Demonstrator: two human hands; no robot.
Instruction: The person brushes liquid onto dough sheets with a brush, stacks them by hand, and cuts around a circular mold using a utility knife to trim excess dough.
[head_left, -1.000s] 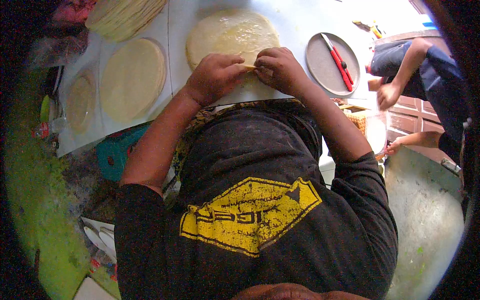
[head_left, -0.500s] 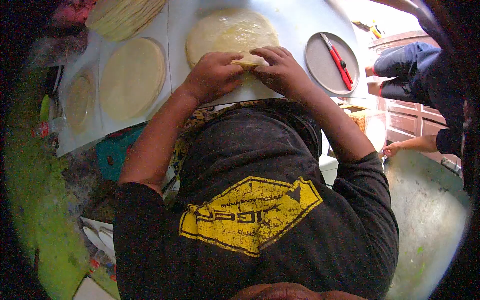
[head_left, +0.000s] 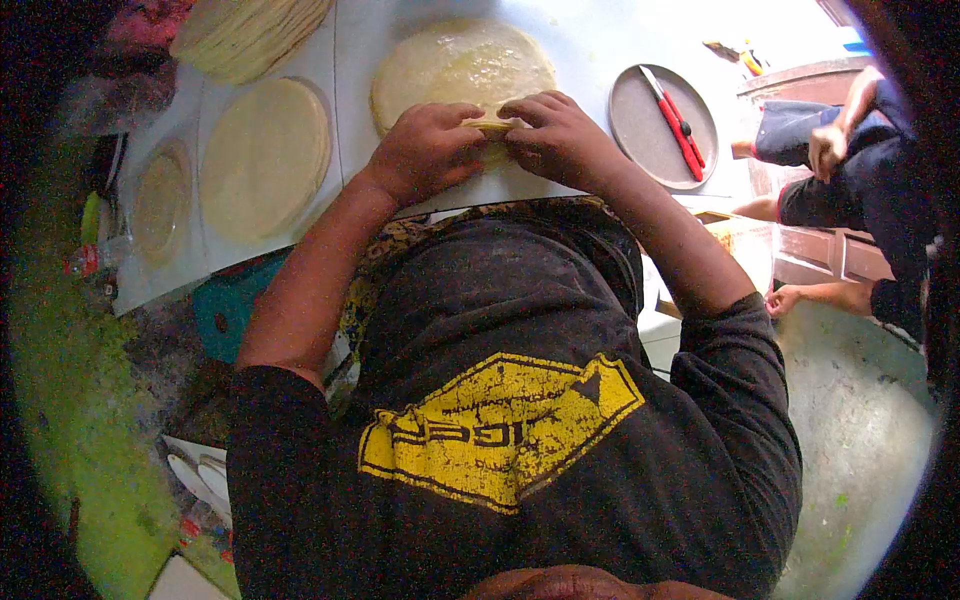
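A stack of thin, round dough sheets [head_left: 465, 65] lies on the white table in front of me, its top wet and shiny. At its near edge, my left hand [head_left: 430, 150] has its fingers curled on the sheets. Close by on the right, my right hand [head_left: 560, 140] pinches the same edge between thumb and fingers. Between the hands this edge is raised a little, and several layers show. My fingertips are partly hidden. To the right, a red-handled utility knife [head_left: 684, 138] rests on a round grey plate [head_left: 633, 135].
Left of the stack lie another pale round stack [head_left: 262, 160] and a smaller round item under clear plastic [head_left: 160, 205]. A thick pile of round sheets [head_left: 245, 40] sits at the back left. Another person [head_left: 860, 170] is at the right, beyond the white table [head_left: 585, 45].
The dough edge between my hands looks slightly more lifted, with more layers visible. My hands have barely shifted. At the right the other person has moved, and a second hand now shows.
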